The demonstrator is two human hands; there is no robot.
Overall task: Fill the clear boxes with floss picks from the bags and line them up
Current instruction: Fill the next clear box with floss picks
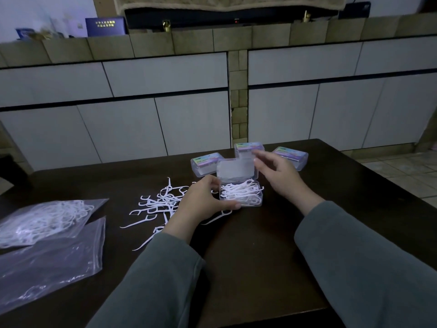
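Note:
An open clear box (pixel 241 194) full of white floss picks sits mid-table, its lid (pixel 236 170) standing up at the back. My left hand (pixel 203 201) grips the box from its left side, thumb along the front edge. My right hand (pixel 276 174) hovers at the lid's right edge with fingers loosely spread, holding nothing. A heap of loose floss picks (pixel 158 202) lies left of the box. Three closed clear boxes (pixel 204 163) (pixel 248 147) (pixel 292 156) with coloured labels stand behind it.
Two plastic zip bags lie at the table's left: one (pixel 45 220) holding many picks, one (pixel 49 259) nearly flat. The dark table (pixel 255 256) ends close behind the boxes and at the right, with tiled floor beyond. White cabinets stand behind.

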